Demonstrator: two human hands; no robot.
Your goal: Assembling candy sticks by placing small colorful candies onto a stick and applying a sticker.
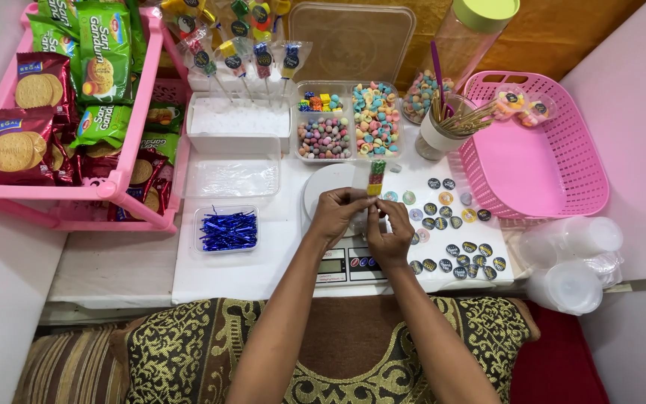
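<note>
My left hand (336, 213) and my right hand (389, 233) meet over a white kitchen scale (338, 262), both pinching the lower end of a narrow clear bag (374, 176) filled with coloured candies. The bag points away from me. Just beyond it stands a clear divided tray (347, 120) of colourful candies. Round stickers (450, 224) lie on a white sheet right of my right hand.
A pink basket (540, 150) sits at right, clear cups (573, 258) below it. A cup of wooden sticks (446, 123) and a tall jar (465, 37) stand behind. A tub of blue twist ties (227, 228) lies left. Pink rack of biscuit packs (54, 112) far left; finished candy sticks (248, 56) behind.
</note>
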